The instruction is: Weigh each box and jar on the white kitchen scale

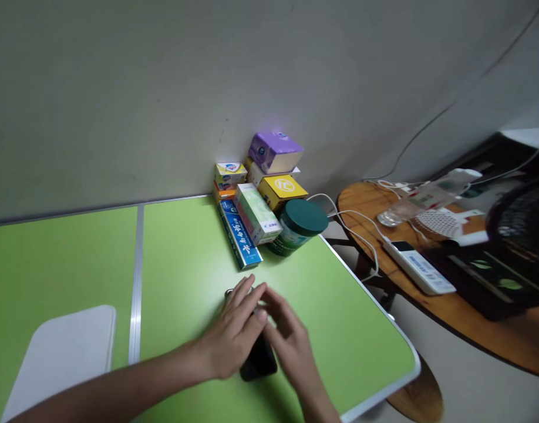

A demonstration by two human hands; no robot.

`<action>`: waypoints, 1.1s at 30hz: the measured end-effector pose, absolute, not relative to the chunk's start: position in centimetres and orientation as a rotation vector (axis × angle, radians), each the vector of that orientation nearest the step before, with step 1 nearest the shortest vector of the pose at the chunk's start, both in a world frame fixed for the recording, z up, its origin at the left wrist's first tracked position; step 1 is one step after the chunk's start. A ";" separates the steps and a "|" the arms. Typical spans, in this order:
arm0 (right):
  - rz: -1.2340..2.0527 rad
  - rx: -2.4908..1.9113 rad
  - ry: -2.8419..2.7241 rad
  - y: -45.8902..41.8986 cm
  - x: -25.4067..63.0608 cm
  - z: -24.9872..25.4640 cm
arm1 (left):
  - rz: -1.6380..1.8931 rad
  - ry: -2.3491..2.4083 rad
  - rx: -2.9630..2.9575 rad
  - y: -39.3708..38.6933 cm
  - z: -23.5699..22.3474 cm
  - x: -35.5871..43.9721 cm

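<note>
Both hands, left hand [234,338] and right hand [289,341], loosely cup a dark phone [259,359] on the table [185,258]; boxes [252,200] stacked at 12 o'clock remain untouched.

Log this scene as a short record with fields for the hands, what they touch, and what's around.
left hand: laid over a dark phone, fingers spread
right hand: touching the same phone from the right
surface: green table
back corner: stacked boxes, toothpaste box, jar with dark green lid
left edge: white pad
right: round wooden table with power strip
</note>
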State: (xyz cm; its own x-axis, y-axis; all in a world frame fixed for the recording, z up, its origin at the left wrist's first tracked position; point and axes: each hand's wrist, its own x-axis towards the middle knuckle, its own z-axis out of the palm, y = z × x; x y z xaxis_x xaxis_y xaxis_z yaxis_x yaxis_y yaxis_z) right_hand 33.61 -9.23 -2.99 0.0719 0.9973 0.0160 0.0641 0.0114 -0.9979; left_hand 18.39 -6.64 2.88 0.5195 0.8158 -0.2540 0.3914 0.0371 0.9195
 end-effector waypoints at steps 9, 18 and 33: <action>0.874 -1.314 -1.229 -4.0 37.6 -3.1 | 0.627 1.034 1.559 0.6 3.0 25.4; 0.453 -1.803 -1.819 -0.1 34.8 -4.4 | 0.706 1.338 1.409 1.2 -1.2 24.0; 0.573 -1.797 -1.700 -4.0 32.8 -1.5 | 0.924 1.528 1.028 3.7 -1.5 13.7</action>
State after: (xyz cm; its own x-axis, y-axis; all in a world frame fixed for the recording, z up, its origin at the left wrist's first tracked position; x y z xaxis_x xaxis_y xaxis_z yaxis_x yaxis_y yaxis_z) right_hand 32.82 -4.04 -1.51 0.0894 0.9921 0.0881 0.7361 -0.0062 -0.6768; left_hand 13.73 3.71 -1.46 -0.1041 0.9397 -0.3258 0.1484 0.3386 0.9292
